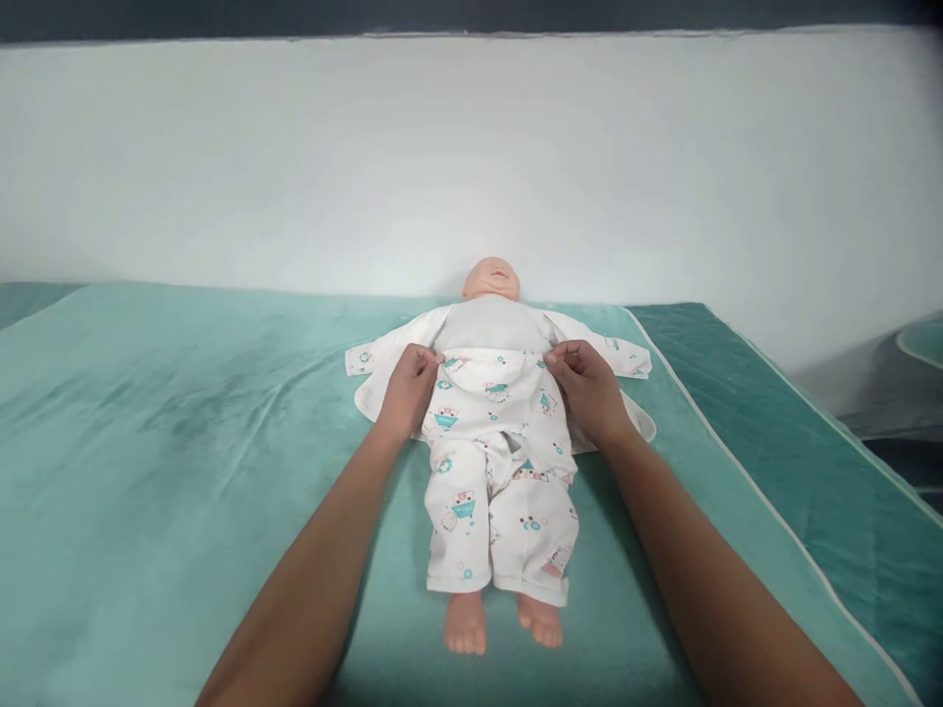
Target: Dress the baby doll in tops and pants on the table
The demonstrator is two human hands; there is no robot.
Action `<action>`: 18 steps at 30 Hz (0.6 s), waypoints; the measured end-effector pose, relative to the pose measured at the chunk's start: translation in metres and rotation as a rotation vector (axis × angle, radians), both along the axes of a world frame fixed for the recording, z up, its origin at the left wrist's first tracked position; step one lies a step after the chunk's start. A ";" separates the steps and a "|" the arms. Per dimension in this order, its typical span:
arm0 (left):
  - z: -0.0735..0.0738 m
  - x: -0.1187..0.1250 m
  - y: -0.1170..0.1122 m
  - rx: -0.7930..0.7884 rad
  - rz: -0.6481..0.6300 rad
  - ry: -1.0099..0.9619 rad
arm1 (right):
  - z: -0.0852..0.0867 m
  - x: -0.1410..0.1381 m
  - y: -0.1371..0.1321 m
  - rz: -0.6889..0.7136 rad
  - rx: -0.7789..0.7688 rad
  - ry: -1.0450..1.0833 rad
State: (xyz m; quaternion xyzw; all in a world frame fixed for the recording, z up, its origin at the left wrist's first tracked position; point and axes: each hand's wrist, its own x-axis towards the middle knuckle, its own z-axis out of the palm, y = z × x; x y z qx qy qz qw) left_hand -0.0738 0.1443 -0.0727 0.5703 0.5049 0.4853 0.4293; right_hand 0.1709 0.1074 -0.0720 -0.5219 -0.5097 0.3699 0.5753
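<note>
A baby doll lies on its back, head toward the wall and bare feet toward me. White baby pants with a teal and pink print cover its legs and reach up over its belly. My left hand pinches the waistband at its left end. At the right end of the waistband, my right hand pinches the cloth between thumb and fingers. A white printed baby shirt lies spread open under the doll, with its sleeves out to both sides and the doll's chest showing.
A light green sheet with a pale edge covers the bed, slightly wrinkled at the left. Darker green cloth shows along the right. Behind the doll's head rises a white wall.
</note>
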 end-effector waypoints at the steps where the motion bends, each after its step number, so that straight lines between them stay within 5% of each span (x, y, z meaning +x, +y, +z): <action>1: 0.000 -0.001 -0.002 -0.010 -0.036 0.014 | -0.001 0.003 -0.001 0.018 -0.017 -0.019; 9: 0.002 -0.016 -0.010 -0.069 -0.224 0.149 | 0.009 0.029 -0.017 0.404 -0.160 -0.069; 18: 0.020 -0.010 -0.022 -0.352 -0.349 -0.151 | -0.017 0.018 -0.006 0.033 -0.199 -0.333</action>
